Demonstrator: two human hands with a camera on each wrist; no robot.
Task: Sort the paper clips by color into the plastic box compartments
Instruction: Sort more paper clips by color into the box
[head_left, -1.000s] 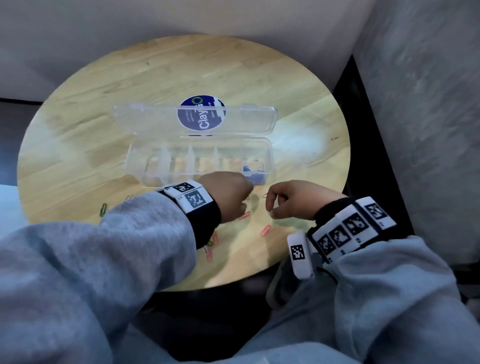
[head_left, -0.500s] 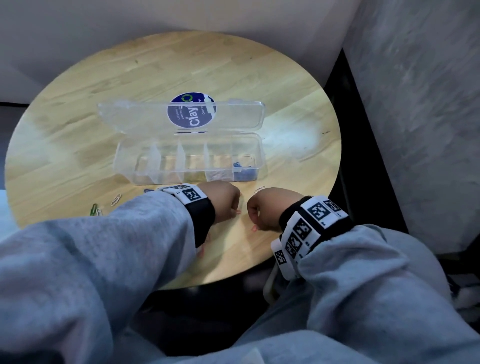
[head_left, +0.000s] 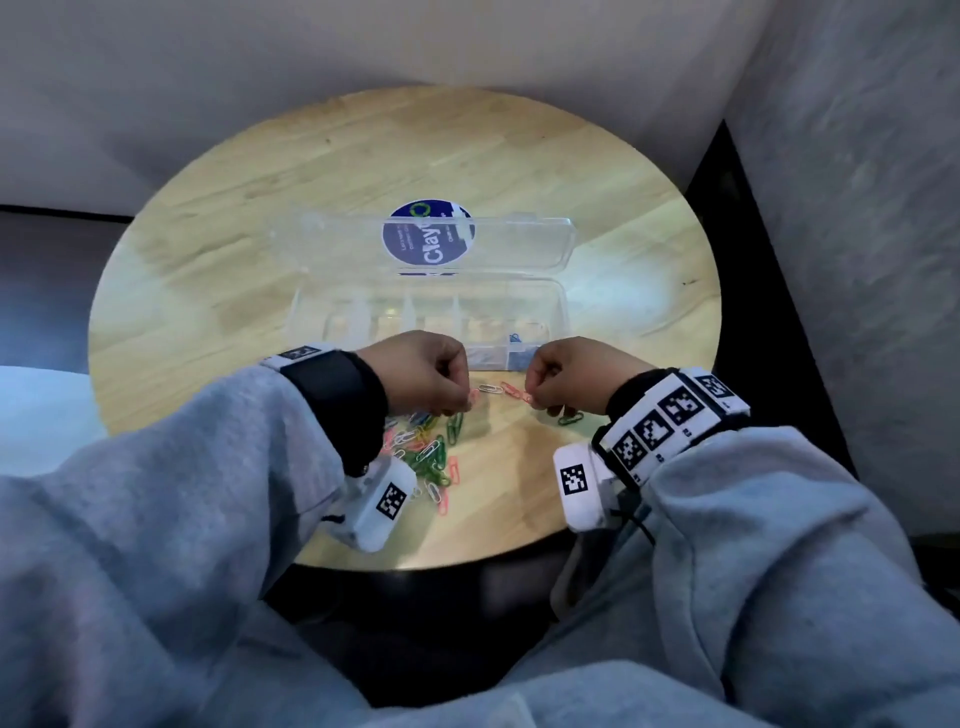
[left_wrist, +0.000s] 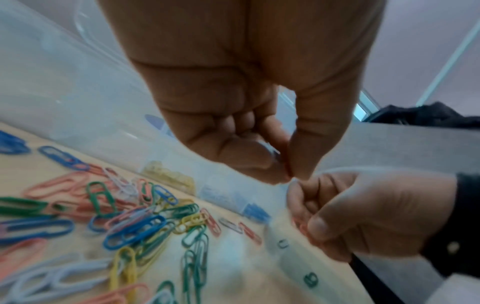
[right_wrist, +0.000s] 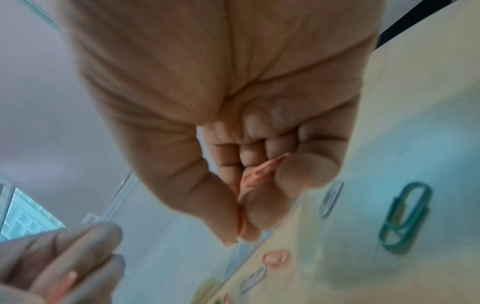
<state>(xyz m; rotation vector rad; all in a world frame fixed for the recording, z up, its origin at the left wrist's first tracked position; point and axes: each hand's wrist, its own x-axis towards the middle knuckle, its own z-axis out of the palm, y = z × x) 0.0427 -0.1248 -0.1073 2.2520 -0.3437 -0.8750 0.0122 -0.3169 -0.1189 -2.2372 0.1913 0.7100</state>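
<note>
The clear plastic box (head_left: 558, 312) lies open on the round wooden table (head_left: 234, 291), its lid (head_left: 519, 244) laid back. Blue clips (head_left: 515, 340) sit in its right end compartment, and yellow clips (left_wrist: 168, 174) show through its wall. My left hand (head_left: 462, 402) is just in front of the box and pinches a pink clip (right_wrist: 64, 281) between thumb and forefinger. My right hand (head_left: 532, 397), a little to the right, pinches a pink clip (right_wrist: 242, 226) and keeps another pink clip (right_wrist: 262, 172) inside its curled fingers. A mixed pile of clips (head_left: 428, 452) lies under my left wrist.
A white clip (head_left: 488, 388) and a pink clip (head_left: 511, 389) lie between the hands. A green clip (head_left: 569, 418) lies under my right hand. The table's front edge (head_left: 441, 564) is close behind the wrists. A grey wall (head_left: 857, 260) stands at the right.
Both hands drew close together near the table's front, then moved apart a little just in front of the box. The pile of clips under my left wrist has come into sight.
</note>
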